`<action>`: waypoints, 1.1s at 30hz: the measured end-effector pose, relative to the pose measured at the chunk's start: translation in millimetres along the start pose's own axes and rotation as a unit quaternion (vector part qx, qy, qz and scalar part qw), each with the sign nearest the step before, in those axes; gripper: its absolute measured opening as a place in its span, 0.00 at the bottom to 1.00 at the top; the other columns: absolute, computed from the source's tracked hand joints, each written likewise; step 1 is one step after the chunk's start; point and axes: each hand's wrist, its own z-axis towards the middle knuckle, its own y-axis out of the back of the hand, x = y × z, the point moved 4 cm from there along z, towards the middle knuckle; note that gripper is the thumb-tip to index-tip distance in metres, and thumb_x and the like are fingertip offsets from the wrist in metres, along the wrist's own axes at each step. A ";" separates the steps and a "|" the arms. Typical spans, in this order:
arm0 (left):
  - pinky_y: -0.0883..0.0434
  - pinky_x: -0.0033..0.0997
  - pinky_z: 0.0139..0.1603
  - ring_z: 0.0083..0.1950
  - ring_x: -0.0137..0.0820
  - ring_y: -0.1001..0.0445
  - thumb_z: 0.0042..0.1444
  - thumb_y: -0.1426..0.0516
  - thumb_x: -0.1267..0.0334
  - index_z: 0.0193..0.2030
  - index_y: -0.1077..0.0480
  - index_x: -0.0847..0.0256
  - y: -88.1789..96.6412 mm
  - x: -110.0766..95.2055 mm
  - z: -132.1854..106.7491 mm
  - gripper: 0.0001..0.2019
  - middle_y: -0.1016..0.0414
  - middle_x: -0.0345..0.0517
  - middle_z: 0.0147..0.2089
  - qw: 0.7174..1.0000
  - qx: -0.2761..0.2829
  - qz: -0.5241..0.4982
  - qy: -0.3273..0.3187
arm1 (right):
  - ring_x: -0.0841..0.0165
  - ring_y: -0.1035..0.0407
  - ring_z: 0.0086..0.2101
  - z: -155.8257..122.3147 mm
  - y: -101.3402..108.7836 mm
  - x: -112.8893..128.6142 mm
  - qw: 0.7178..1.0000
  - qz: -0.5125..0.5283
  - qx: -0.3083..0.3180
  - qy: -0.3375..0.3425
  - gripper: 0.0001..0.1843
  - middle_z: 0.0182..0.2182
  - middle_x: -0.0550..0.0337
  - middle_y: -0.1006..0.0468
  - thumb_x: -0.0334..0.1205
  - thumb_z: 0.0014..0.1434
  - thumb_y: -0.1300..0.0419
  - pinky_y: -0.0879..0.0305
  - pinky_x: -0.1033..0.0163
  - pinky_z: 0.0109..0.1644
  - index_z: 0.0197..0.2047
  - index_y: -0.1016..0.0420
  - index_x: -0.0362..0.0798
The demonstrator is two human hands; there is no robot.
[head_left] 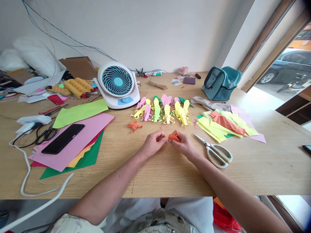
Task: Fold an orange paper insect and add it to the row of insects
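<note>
My right hand point(182, 144) grips a small orange folded paper point(174, 138) between thumb and fingers. At the paper's left end, my left hand point(155, 143) is closed in a pinch, its fingertips partly hiding what they hold. Left of my hands lies an orange paper figure point(134, 126) with thin legs. Just beyond, several folded paper figures stand in a group, among them a yellow one point(167, 114), a green one point(156, 111) and a pink one point(147, 112). Scissors point(216, 151) with white handles rest shut beside my right hand.
Coloured paper sheets point(97, 127) with a black phone point(63, 139) on them lie left, near a white fan point(118, 82). Cut paper pieces point(218, 124) are piled right, before a teal bag point(220, 83). A white cable point(25, 161) crosses the table's left edge.
</note>
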 end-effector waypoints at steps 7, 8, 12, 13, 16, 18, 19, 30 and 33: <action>0.29 0.27 0.44 0.39 0.29 0.24 0.59 0.43 0.62 0.41 0.27 0.61 -0.3 -6.5 -2.0 0.07 0.23 0.44 0.37 0.998 -0.023 -0.053 -0.028 | 0.74 0.45 0.24 -0.7 7.7 1.2 0.991 0.094 -0.026 -0.095 0.26 0.23 0.67 0.34 0.57 0.39 0.28 0.51 0.66 0.28 0.30 0.32 0.47; 0.29 0.27 0.45 0.40 0.29 0.24 0.59 0.41 0.62 0.41 0.27 0.61 -0.1 -7.6 -2.5 0.06 0.22 0.44 0.38 0.998 -0.030 -0.044 -0.035 | 0.74 0.45 0.24 -0.8 7.9 1.4 0.990 0.096 -0.027 -0.097 0.26 0.22 0.67 0.34 0.57 0.38 0.28 0.51 0.66 0.28 0.30 0.32 0.47; 0.31 0.24 0.38 0.34 0.27 0.27 0.59 0.41 0.62 0.35 0.27 0.62 0.0 -7.9 -3.4 0.06 0.24 0.42 0.33 0.999 -0.038 -0.017 -0.036 | 0.75 0.47 0.23 -0.1 6.2 0.1 0.992 0.094 -0.013 -0.084 0.27 0.22 0.68 0.36 0.58 0.39 0.28 0.53 0.67 0.27 0.30 0.32 0.48; 0.33 0.23 0.36 0.32 0.26 0.29 0.59 0.42 0.62 0.33 0.27 0.62 0.3 -7.3 -3.3 0.07 0.25 0.41 0.31 0.999 -0.040 -0.008 -0.033 | 0.75 0.47 0.23 0.0 5.2 0.0 0.993 0.092 -0.005 -0.076 0.27 0.22 0.68 0.36 0.58 0.40 0.28 0.53 0.67 0.27 0.30 0.32 0.48; 0.36 0.23 0.33 0.29 0.24 0.33 0.59 0.43 0.64 0.30 0.29 0.62 1.4 -6.6 -2.9 0.08 0.29 0.38 0.28 0.998 -0.050 0.019 -0.039 | 0.75 0.47 0.24 0.1 3.3 0.8 0.995 0.083 0.010 -0.055 0.26 0.23 0.68 0.35 0.59 0.42 0.29 0.52 0.67 0.27 0.31 0.31 0.48; 0.36 0.22 0.34 0.29 0.24 0.34 0.59 0.43 0.64 0.30 0.30 0.62 2.1 -6.8 -2.7 0.07 0.30 0.37 0.28 0.997 -0.057 0.033 -0.047 | 0.75 0.46 0.24 -0.1 2.8 1.4 0.996 0.078 0.013 -0.053 0.27 0.23 0.68 0.35 0.60 0.41 0.29 0.52 0.67 0.27 0.32 0.31 0.47; 0.36 0.22 0.34 0.29 0.24 0.34 0.59 0.43 0.64 0.30 0.30 0.62 2.5 -6.9 -2.6 0.07 0.31 0.37 0.28 0.996 -0.059 0.037 -0.050 | 0.75 0.47 0.23 -0.2 2.8 1.4 0.995 0.076 0.013 -0.056 0.28 0.23 0.68 0.35 0.61 0.41 0.29 0.52 0.67 0.27 0.32 0.31 0.47; 0.31 0.25 0.36 0.32 0.27 0.27 0.61 0.43 0.59 0.37 0.29 0.62 0.1 -4.2 -2.1 0.08 0.25 0.41 0.31 0.998 -0.019 -0.059 -0.013 | 0.76 0.47 0.20 0.2 7.4 -5.4 0.992 0.076 -0.004 -0.099 0.26 0.19 0.68 0.35 0.60 0.40 0.28 0.53 0.67 0.24 0.29 0.30 0.47; 0.29 0.26 0.40 0.36 0.28 0.24 0.64 0.46 0.62 0.42 0.29 0.61 1.0 -10.3 -3.6 0.07 0.24 0.42 0.34 0.998 -0.020 -0.037 -0.053 | 0.75 0.44 0.20 0.2 11.2 -8.4 0.989 0.091 -0.008 -0.120 0.25 0.20 0.65 0.32 0.60 0.41 0.29 0.51 0.67 0.23 0.28 0.29 0.47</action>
